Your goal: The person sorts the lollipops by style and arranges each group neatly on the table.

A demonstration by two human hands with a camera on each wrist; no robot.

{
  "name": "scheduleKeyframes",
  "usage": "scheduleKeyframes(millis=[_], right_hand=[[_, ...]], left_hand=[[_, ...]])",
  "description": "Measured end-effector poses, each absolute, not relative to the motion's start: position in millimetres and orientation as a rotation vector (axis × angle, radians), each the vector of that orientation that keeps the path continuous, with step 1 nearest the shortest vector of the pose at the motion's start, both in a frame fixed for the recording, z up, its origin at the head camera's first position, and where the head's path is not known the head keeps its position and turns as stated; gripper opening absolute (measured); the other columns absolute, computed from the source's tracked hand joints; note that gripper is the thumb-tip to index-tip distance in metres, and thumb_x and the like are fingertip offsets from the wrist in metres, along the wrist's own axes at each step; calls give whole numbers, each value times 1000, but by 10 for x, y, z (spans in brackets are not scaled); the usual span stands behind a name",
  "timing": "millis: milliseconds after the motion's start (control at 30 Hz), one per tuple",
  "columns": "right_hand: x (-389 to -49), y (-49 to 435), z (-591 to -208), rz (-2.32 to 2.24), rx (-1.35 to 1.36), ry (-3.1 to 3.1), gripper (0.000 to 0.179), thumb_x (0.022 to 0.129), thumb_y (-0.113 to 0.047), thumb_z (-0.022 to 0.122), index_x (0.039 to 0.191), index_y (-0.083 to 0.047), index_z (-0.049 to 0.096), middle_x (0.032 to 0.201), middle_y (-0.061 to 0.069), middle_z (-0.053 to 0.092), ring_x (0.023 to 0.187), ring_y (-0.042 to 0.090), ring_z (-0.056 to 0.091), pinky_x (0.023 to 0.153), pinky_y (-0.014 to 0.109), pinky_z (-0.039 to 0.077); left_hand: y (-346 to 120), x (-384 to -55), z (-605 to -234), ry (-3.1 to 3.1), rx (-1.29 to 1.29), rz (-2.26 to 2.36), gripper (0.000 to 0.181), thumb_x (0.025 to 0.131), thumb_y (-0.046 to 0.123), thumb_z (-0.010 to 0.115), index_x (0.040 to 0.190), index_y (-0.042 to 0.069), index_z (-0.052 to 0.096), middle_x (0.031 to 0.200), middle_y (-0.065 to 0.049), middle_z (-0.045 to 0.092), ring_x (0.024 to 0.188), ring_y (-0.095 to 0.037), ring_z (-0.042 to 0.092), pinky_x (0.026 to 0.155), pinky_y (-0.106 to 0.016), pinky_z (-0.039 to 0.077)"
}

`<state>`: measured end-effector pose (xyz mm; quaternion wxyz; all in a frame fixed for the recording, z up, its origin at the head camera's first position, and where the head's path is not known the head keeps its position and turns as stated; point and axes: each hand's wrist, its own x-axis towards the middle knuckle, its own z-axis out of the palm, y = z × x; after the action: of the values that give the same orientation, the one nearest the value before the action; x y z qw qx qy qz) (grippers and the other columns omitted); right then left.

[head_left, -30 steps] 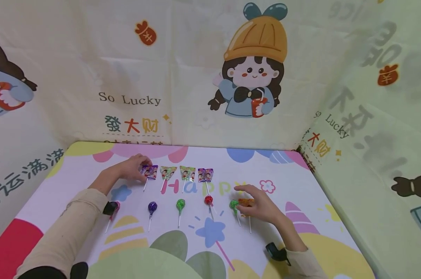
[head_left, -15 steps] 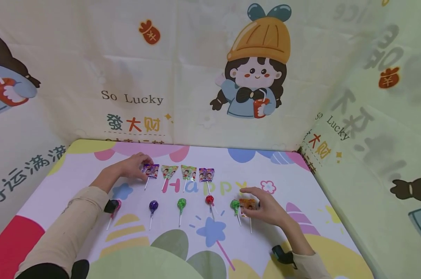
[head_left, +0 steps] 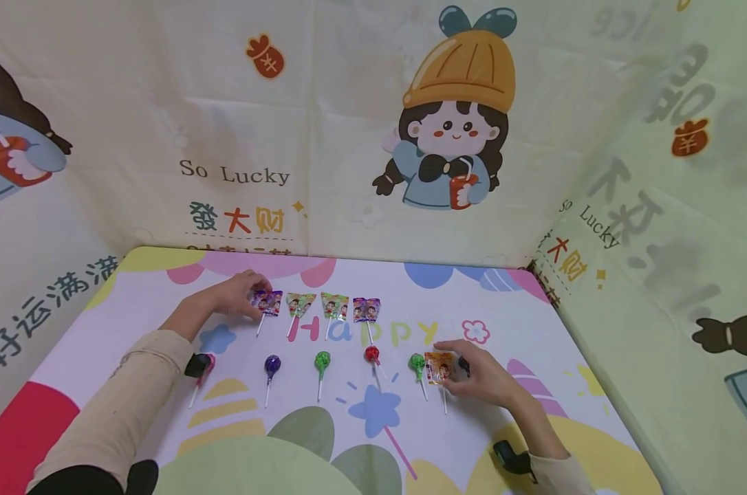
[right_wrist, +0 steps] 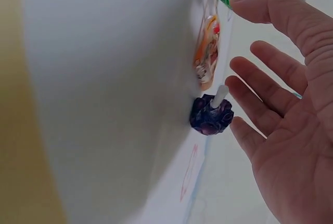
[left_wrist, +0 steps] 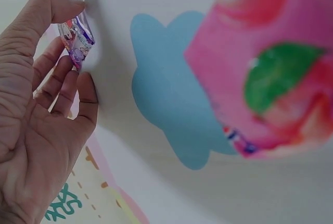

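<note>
Fingers of the left hand point(head_left: 232, 297) stand loosely bent and parted at the left edge of a purple wrapped lollipop point(head_left: 270, 304), with the thumb toward the stick side and the fingertips toward the far edge; whether they press the wrapper cannot be told. Fingers of the right hand point(head_left: 485, 375) are spread well away from the thumb and hold nothing. That hand is located just beside an orange wrapped lollipop point(head_left: 438, 366) and a dark purple lollipop point(right_wrist: 209, 119), the latter partly covered by the hand in the head view. The purple wrapped lollipop occupies the left end of the upper row on the worktop point(head_left: 497, 302). To its right lie two green wrapped lollipops point(head_left: 300, 303) and a second purple wrapped lollipop point(head_left: 366, 309). From left to right, the lower row comprises a pink wrapped lollipop point(left_wrist: 302, 36), a round purple lollipop point(head_left: 272, 365), a round green lollipop point(head_left: 322, 361), a red lollipop point(head_left: 371, 354), a second round green lollipop point(head_left: 417, 364), the orange wrapped unit and the dark purple unit. A left wrist camera point(head_left: 197, 366) partly blocks the pink item in the head view. Visible sticks in both rows point roughly toward the person.
</note>
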<state>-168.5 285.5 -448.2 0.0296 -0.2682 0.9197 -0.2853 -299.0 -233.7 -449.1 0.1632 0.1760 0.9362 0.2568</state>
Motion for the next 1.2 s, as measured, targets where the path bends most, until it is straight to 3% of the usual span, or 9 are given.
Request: scheduleKeyframes(millis=[367, 800, 1200], right_hand=[[-1682, 2894, -4523, -872, -835, 2780, 60, 81, -6, 82, 137, -4, 60, 138, 11, 62, 126, 31, 57, 108, 44, 48], [-1718, 2910, -4559, -812, -812, 2786, 62, 80, -8, 83, 138, -7, 61, 135, 10, 62, 122, 30, 58, 106, 52, 48], [-1778, 2930, -4588, -762, -865, 2825, 56, 81, -6, 81, 134, -7, 64, 130, 7, 65, 114, 23, 60, 102, 46, 51]], left_hand=[[-2332, -2962, -4514, 2670, 489, 751, 62, 81, 19, 86, 131, 1, 55, 135, -23, 48, 124, -41, 46, 113, -63, 35], [-2329, -2960, -4491, 2663, 473, 752, 62, 81, 19, 86, 132, 1, 55, 136, -22, 48, 125, -41, 45, 113, -63, 35], [-2328, -2967, -4483, 2659, 469, 745, 64, 81, 20, 86, 133, 2, 55, 137, -22, 47, 126, -42, 44, 113, -64, 35]])
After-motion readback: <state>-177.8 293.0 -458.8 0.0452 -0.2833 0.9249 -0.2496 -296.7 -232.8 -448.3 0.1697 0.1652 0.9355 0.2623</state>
